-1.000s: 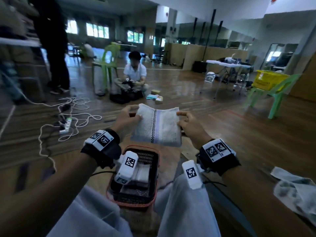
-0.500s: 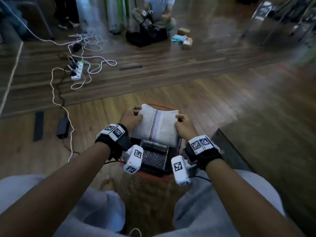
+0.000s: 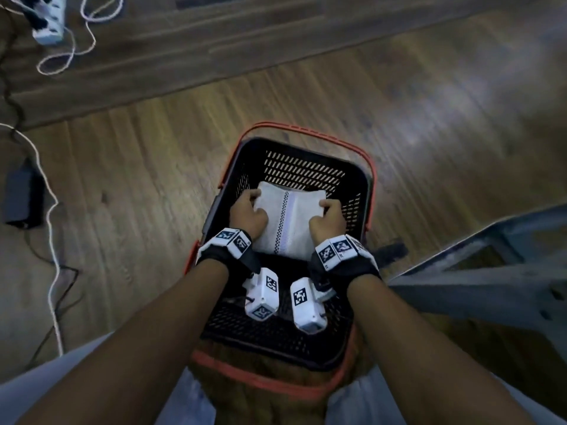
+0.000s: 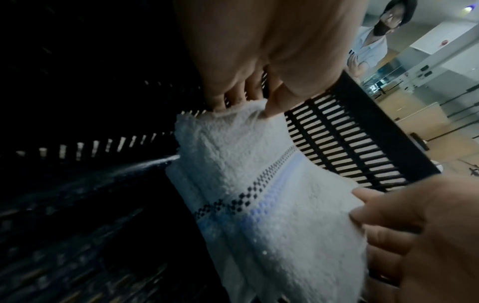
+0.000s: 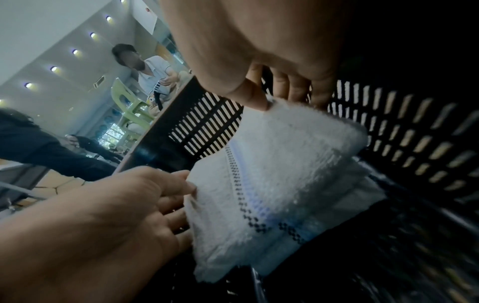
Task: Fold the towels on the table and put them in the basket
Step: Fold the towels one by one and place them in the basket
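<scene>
So we're looking straight down at a brown wood-plank floor (image 3: 414, 124) that fills most of the frame, with a darker band of planks across the top. A white power strip (image 3: 49, 24) with looping white cables sits in the upper left corner, and a black power brick (image 3: 20, 197) lies at the left edge. A grey metal frame (image 3: 491, 271), maybe a table leg, we can't tell, cuts in from the right.

Dead centre is the black slatted plastic basket with a red-orange rim and handle (image 3: 366, 185), sitting on the floor between our knees. Floor is open to the left and beyond the basket; on the right the grey frame comes close to the rim. Inside, the far wall and the near half of the basket floor show bare.

Both our hands are down inside the basket. Our left hand (image 3: 248, 214) pinches the left edge of the folded white terry towel with a black checkered stripe and pale blue band (image 3: 291, 222), thumb on top and fingers curled under. Our right hand (image 3: 326, 222) does the same on the right edge. The towel is inside the basket walls, a bit tilted toward the far side. The right wrist view shows more white folded cloth (image 5: 357, 196) under it, touching.
</scene>
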Available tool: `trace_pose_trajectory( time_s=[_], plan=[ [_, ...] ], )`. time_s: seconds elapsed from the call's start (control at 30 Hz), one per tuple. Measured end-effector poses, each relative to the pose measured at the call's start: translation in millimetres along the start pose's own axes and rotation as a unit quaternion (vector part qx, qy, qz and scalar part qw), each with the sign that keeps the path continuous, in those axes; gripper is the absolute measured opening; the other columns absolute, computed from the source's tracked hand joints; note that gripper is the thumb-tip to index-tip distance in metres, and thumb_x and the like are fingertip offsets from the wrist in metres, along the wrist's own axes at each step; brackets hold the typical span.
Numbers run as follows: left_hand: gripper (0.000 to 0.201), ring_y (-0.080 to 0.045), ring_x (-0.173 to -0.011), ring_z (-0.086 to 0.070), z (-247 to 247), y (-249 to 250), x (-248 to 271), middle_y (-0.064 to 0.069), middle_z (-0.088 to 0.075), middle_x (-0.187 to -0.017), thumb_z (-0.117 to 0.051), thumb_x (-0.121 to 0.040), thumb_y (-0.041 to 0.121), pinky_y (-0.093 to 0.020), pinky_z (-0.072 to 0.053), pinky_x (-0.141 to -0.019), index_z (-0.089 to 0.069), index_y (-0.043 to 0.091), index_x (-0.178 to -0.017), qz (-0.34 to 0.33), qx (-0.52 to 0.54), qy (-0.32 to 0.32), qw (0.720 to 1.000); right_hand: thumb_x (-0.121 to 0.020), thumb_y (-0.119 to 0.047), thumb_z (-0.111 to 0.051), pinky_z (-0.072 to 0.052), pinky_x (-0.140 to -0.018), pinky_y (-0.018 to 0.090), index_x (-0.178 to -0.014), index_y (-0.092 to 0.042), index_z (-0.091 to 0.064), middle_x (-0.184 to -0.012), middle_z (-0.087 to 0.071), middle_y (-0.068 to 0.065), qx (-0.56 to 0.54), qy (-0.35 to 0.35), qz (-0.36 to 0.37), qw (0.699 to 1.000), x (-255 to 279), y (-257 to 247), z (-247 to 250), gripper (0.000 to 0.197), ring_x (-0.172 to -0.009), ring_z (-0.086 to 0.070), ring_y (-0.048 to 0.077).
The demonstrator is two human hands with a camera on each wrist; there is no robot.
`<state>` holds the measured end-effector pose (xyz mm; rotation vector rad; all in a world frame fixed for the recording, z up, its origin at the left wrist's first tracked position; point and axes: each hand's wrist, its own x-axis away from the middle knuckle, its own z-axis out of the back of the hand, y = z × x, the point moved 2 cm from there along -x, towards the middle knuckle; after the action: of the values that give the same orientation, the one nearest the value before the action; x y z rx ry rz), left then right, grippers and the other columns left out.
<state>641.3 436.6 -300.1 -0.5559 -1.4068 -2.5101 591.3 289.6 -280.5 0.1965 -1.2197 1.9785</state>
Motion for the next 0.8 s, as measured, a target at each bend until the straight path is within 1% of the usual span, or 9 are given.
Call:
trace_pose_trajectory(
  time_s=[0.13, 0.3, 0.4, 0.47, 0.5, 0.57, 0.63, 0.73, 0.8],
  plan=[
    [0.044, -0.026, -0.124, -0.048, -18, -3, -28, -0.016, -0.052, -0.133, -0.043, -0.087, -0.007, -0.017, -0.034, -0.092, -0.048, 0.004, -0.129, -0.016, 0.015, 0.015, 1.0, -0.079, 0.006, -0.038, -0.041, -0.07, 0.03, -0.121, -0.012, -0.044, -0.133, -0.049, 0.014, -0.036, 0.031, -0.006, 0.999, -33, 0, -18, 0.046, -0.094, -0.057, 0.029],
    [0.043, -0.027, -0.124, -0.048, -28, -17, -43, -0.016, -0.051, -0.134, -0.043, -0.089, -0.004, -0.015, -0.031, -0.087, -0.047, 0.005, -0.13, -0.012, 0.003, 0.018, 1.0, -0.081, 0.008, -0.038, -0.036, -0.063, 0.028, -0.121, -0.01, -0.043, -0.132, -0.047, 0.015, -0.028, 0.056, -0.016, 0.998, -47, 9, -30, 0.044, -0.082, -0.051, 0.025],
    [0.044, -0.029, -0.124, -0.048, -29, -25, -48, -0.016, -0.05, -0.136, -0.043, -0.089, -0.003, -0.021, -0.035, -0.094, -0.047, 0.006, -0.132, -0.013, -0.007, 0.012, 1.0, -0.081, 0.006, -0.041, -0.042, -0.074, 0.033, -0.121, -0.009, -0.044, -0.132, -0.042, 0.016, -0.005, 0.068, -0.028, 0.997, -49, 12, -32, 0.043, -0.104, -0.052, 0.032],
    [0.045, -0.029, -0.126, -0.047, -29, -26, -49, -0.015, -0.049, -0.138, -0.043, -0.09, -0.002, -0.025, -0.034, -0.101, -0.046, 0.006, -0.134, -0.036, -0.025, 0.01, 0.999, -0.08, 0.003, -0.044, -0.039, -0.09, 0.039, -0.12, -0.009, -0.046, -0.134, -0.037, 0.014, 0.067, 0.094, -0.009, 0.993, -46, 9, -31, 0.042, -0.12, -0.039, 0.032],
    [0.046, -0.028, -0.127, -0.046, -29, -26, -49, -0.015, -0.048, -0.139, -0.043, -0.09, -0.001, -0.026, -0.033, -0.103, -0.045, 0.005, -0.135, -0.057, -0.038, 0.011, 0.998, -0.079, 0.001, -0.047, -0.037, -0.094, 0.04, -0.121, -0.01, -0.046, -0.134, -0.036, 0.013, 0.122, 0.111, 0.028, 0.986, -44, 7, -30, 0.043, -0.123, -0.035, 0.031],
    [0.046, -0.028, -0.13, -0.043, -31, -24, -47, -0.014, -0.045, -0.142, -0.043, -0.09, -0.002, -0.025, -0.03, -0.106, -0.044, 0.002, -0.136, -0.109, -0.062, 0.001, 0.992, -0.08, -0.005, -0.051, -0.034, -0.1, 0.042, -0.125, -0.01, -0.043, -0.138, -0.036, 0.012, 0.237, 0.128, 0.132, 0.954, -38, 4, -31, 0.046, -0.126, -0.033, 0.029],
    [0.048, -0.028, -0.134, -0.038, -35, -25, -47, -0.013, -0.038, -0.147, -0.041, -0.091, 0.005, -0.026, -0.026, -0.109, -0.041, 0.002, -0.139, -0.151, -0.095, -0.022, 0.984, -0.081, -0.009, -0.052, -0.028, -0.106, 0.041, -0.132, -0.01, -0.037, -0.146, -0.031, 0.011, 0.326, 0.104, 0.208, 0.917, -34, 6, -36, 0.053, -0.135, -0.027, 0.028],
    [0.059, -0.027, -0.139, -0.029, -44, -33, -47, -0.009, -0.026, -0.155, -0.034, -0.092, 0.027, -0.039, -0.029, -0.112, -0.027, 0.01, -0.147, -0.177, -0.207, -0.042, 0.961, -0.082, -0.014, -0.052, -0.019, -0.112, 0.041, -0.142, -0.01, -0.023, -0.156, -0.013, 0.008, 0.375, 0.049, 0.205, 0.903, -36, 15, -39, 0.067, -0.144, -0.009, 0.023],
    [0.056, -0.025, -0.142, -0.021, -48, -36, -48, -0.004, -0.017, -0.158, -0.033, -0.097, 0.028, -0.044, -0.027, -0.11, -0.018, 0.015, -0.15, -0.169, -0.262, -0.042, 0.949, -0.084, -0.015, -0.05, -0.017, -0.113, 0.043, -0.145, -0.01, -0.017, -0.158, -0.005, 0.006, 0.384, 0.035, 0.188, 0.903, -40, 21, -43, 0.07, -0.145, -0.004, 0.022]
  ],
)
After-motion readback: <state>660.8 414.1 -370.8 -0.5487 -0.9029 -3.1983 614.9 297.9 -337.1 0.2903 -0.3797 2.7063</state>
